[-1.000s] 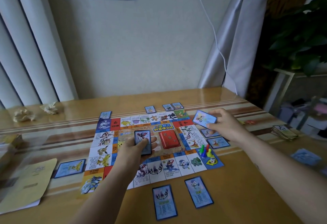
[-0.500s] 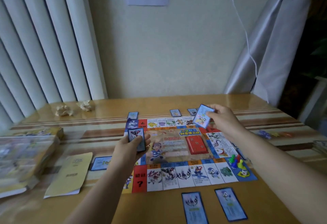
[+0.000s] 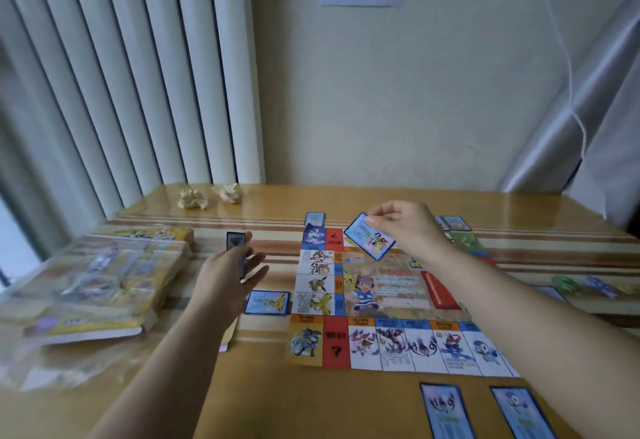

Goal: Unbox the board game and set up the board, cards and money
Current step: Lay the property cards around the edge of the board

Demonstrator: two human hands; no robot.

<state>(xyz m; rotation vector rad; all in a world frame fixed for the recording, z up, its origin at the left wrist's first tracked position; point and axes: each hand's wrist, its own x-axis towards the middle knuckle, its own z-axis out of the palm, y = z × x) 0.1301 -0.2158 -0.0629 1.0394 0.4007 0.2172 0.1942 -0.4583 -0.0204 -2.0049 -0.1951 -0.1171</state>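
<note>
Fingers (image 3: 376, 218) on the right hand (image 3: 410, 230) pinch a glossy rectangular card (image 3: 369, 238), dangling at their 7 o'clock. Left hand (image 3: 221, 282) grips a card stack (image 3: 236, 242).

I see the colourful board (image 3: 381, 296) lying flat and open on the bench (image 3: 311, 404), blue-bordered cards (image 3: 266, 302) just beside its edges, yellow box (image 3: 104, 282) at the left edge.

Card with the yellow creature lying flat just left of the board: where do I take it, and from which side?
Probably its near long edge, coming from your side: the yellow-creature card lies flat on the table, its right end is close to the board, and the left hand hangs by its left end.
</note>
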